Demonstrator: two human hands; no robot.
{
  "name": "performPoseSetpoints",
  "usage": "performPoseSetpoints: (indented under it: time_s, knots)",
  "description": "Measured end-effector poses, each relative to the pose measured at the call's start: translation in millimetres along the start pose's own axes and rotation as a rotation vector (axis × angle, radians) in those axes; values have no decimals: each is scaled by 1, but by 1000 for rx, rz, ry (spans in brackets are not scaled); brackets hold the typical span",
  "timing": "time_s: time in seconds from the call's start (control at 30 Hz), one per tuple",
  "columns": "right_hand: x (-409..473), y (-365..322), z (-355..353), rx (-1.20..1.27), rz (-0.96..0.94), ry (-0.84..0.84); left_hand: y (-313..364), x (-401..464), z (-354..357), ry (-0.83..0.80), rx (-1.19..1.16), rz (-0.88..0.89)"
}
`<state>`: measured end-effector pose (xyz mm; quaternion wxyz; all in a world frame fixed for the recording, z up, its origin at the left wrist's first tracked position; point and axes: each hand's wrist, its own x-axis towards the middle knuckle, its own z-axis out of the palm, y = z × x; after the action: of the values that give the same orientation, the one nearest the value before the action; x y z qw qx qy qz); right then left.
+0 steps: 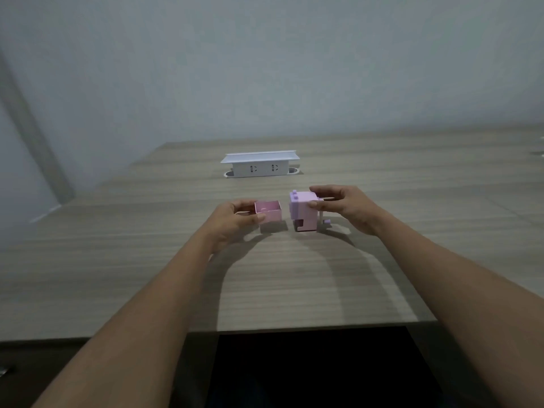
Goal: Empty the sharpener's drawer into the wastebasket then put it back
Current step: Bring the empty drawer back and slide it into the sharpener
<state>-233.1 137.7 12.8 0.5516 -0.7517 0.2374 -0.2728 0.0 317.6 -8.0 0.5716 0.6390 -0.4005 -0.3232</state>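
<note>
A small pink drawer point(269, 212), an open-topped box, is held just above the wooden table point(294, 275) by my left hand point(232, 220), fingers pinching its left side. To its right stands the lilac sharpener point(304, 213) with a dark empty slot low on its front and a small crank at its right. My right hand point(343, 206) grips the sharpener's top and side. Drawer and sharpener are a short gap apart. The drawer's inside looks bare. No wastebasket is in view.
A white pop-up socket box point(260, 164) with its lid raised stands farther back on the table. The table's left edge runs diagonally at the left, with a wall behind. A dark opening point(318, 369) lies below the table's near edge.
</note>
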Motion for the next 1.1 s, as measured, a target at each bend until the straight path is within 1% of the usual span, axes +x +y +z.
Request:
performPoseSetpoints:
  time_s: [0.17,0.43,0.9,1.1]
  knots:
    - [4,3,-2,8,1,-20,-8,-2,12,-74,19,-19]
    - [4,6,-2,48,-4,-10,-6,1,20,-43,43,-12]
    - [5,8,1,82,-17,-2,-4,5,53,-57,65,7]
    - [5,12,7,120,-30,20,-1,7,68,-94,53,34]
